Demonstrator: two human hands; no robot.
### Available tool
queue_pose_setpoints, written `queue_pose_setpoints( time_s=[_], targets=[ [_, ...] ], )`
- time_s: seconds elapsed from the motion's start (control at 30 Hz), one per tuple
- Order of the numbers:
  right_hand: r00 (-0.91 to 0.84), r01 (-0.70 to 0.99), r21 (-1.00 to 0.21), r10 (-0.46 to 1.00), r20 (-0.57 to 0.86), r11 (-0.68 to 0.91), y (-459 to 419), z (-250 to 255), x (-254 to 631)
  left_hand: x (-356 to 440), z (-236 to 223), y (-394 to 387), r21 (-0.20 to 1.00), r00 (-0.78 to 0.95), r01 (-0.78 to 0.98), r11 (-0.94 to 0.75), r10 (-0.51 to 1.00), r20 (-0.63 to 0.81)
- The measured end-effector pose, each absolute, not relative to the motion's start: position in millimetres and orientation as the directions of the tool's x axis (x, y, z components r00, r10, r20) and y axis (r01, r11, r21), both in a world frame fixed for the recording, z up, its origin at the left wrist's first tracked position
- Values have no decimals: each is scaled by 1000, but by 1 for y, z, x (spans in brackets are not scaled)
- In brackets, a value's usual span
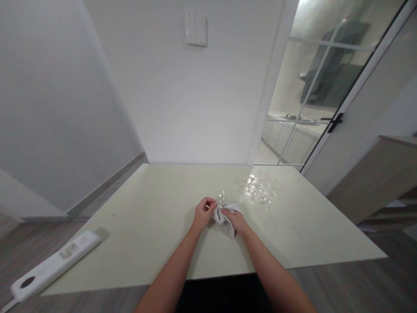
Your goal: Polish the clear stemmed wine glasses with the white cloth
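Observation:
My left hand [203,212] is closed around a small clear glass [222,199] held over the middle of the pale table [156,208]. My right hand [235,221] is closed on a white cloth [224,217] pressed against that glass. The two hands meet just above the tabletop. Most of the glass is hidden by fingers and cloth.
Several small clear glasses [260,187] stand in a group at the table's far right. A long white flat box [55,264] juts over the near left corner. A white wall with a switch [196,29] lies behind, a glass door [312,95] at right.

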State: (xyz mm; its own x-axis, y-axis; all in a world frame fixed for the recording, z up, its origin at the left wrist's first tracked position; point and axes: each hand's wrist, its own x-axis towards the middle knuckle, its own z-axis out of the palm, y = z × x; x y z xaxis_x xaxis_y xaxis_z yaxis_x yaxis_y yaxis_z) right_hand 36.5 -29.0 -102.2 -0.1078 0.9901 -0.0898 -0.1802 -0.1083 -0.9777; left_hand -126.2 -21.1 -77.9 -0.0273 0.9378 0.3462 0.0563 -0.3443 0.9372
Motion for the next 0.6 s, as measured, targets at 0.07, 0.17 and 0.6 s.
queue_pose_setpoints(
  time_s=[0.07, 0.17, 0.6],
  targets=[
    [-190, -59, -998, 982, -4, -16, -31, -104, 36, -126, -80, -20, 928, 18, 30, -372, 928, 372],
    [-260, -6, -997, 963, 71, 72, -32, -105, 36, -126, -83, -18, 932, 59, -19, -362, 930, 362],
    [-344, 80, -985, 931, 120, 156, -32, -101, 36, -130, -85, -16, 942, 127, -118, -315, 936, 329]
  ],
)
